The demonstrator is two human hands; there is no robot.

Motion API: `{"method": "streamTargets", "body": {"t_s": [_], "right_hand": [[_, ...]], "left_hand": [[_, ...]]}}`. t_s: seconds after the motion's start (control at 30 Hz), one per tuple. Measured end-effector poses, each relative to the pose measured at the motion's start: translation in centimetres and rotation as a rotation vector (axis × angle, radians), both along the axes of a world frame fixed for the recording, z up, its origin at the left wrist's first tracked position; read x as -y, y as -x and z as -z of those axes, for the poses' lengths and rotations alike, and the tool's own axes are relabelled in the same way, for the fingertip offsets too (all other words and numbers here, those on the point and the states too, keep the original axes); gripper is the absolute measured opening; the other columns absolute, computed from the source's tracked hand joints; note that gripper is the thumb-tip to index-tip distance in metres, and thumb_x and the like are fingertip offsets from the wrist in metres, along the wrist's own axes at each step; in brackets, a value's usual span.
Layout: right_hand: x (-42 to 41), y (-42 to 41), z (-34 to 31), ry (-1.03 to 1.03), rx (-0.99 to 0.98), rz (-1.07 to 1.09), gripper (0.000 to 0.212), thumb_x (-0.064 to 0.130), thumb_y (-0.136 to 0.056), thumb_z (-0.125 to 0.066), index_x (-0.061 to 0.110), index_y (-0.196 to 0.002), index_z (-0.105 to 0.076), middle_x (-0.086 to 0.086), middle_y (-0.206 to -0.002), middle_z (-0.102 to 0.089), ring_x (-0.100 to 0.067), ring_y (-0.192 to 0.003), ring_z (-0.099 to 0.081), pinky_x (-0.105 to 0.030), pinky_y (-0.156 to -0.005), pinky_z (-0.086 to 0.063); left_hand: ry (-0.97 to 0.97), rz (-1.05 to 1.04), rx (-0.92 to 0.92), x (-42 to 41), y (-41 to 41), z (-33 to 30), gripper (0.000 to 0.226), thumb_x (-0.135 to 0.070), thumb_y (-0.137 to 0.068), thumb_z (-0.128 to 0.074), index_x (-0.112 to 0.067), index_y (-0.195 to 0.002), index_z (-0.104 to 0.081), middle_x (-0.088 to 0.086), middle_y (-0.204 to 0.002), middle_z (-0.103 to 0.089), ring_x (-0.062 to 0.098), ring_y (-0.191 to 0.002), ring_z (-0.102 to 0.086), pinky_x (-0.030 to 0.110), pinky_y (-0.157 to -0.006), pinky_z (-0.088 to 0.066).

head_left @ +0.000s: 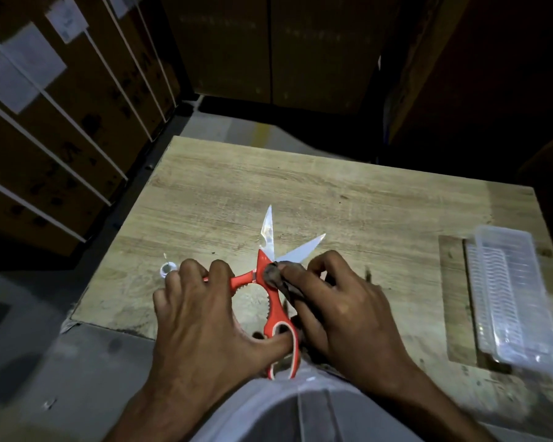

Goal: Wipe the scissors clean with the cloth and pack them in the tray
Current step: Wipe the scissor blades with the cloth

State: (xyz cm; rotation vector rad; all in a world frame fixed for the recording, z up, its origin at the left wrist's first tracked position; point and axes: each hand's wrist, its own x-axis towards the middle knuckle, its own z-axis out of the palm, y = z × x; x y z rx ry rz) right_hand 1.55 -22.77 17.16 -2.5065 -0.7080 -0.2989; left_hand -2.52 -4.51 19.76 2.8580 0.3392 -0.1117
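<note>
Red-handled kitchen scissors (274, 301) are held above the wooden table (348, 199), blades spread apart and pointing away from me. My left hand (205, 317) grips both handles, thumb through the near loop. My right hand (345, 311) pinches a dark cloth (276, 277) against the pivot, at the base of the right blade. A clear plastic tray (511, 298) lies at the table's right edge, well apart from both hands.
A small white ring-like object (167, 268) lies on the table just left of my left hand. Stacked cardboard boxes (61, 122) stand to the left and behind the table. A darker wooden patch (454, 298) sits under the tray's left side.
</note>
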Motion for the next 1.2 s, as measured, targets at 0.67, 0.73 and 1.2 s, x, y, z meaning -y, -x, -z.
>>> {"method": "streamTargets", "body": {"t_s": [0.67, 0.73, 1.2], "right_hand": [[-1.5, 0.3, -1.8, 0.164, -0.041, 0.081, 0.025, 0.030, -0.084, -0.072, 0.029, -0.109, -0.075, 0.003, -0.088, -0.059, -0.014, -0.060, -0.061, -0.018, -0.048, -0.008], [-0.4, -0.1, -1.5, 0.168, -0.036, 0.104, 0.032, 0.027, -0.081, -0.079, 0.031, -0.113, -0.073, 0.001, -0.091, -0.059, -0.018, -0.060, -0.061, -0.019, -0.050, -0.019], [1.5, 0.0, -2.7, -0.220, -0.097, 0.064, 0.031, 0.028, -0.088, -0.064, 0.036, -0.116, -0.074, 0.006, -0.095, -0.055, -0.012, -0.070, -0.058, -0.026, -0.058, -0.047]], "left_hand": [[-0.071, 0.017, -0.030, 0.2, 1.1, 0.5, 0.083, -0.087, -0.043, -0.054, -0.026, -0.098, -0.045, -0.001, -0.098, -0.035, 0.020, -0.095, -0.031, 0.040, -0.086, -0.034], [-0.075, 0.015, -0.044, 0.1, 1.1, 0.6, 0.084, -0.088, -0.042, -0.054, -0.026, -0.099, -0.046, -0.001, -0.099, -0.035, 0.021, -0.096, -0.032, 0.040, -0.087, -0.033], [0.004, -0.068, -0.015, 0.3, 1.2, 0.4, 0.081, -0.083, -0.039, -0.061, -0.027, -0.095, -0.041, -0.001, -0.101, -0.033, 0.021, -0.099, -0.033, 0.042, -0.089, -0.035]]}}
